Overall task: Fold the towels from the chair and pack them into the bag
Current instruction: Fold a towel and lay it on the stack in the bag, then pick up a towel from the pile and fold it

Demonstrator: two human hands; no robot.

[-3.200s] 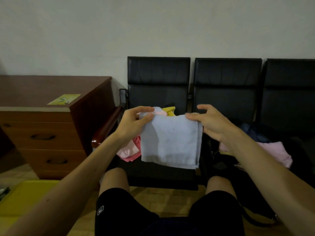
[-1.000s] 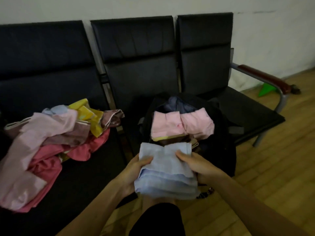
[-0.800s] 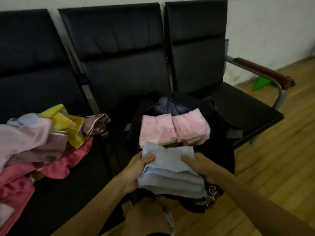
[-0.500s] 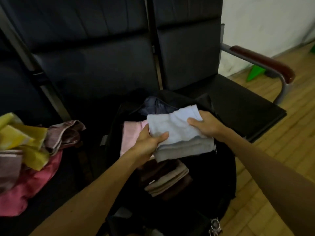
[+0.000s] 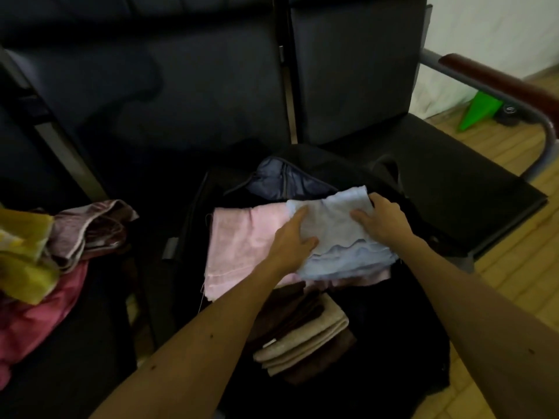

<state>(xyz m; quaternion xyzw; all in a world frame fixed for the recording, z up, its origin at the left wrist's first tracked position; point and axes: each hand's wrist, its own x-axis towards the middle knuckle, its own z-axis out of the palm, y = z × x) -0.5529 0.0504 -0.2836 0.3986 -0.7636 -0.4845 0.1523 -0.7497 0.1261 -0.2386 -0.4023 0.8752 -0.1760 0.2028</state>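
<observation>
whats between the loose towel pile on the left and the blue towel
In the head view: bare black seat, the left wall of the black bag, the folded pink towel, which the blue towel overlaps.

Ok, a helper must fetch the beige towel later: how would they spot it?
Look in the open black bag on the chairs. Its near end, below the pink towel, holds the beige towel, the only tan one, folded in layers.

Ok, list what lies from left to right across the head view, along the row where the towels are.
Pile of unfolded towels → pink towel → light blue towel → black chair seat → wooden floor.
</observation>
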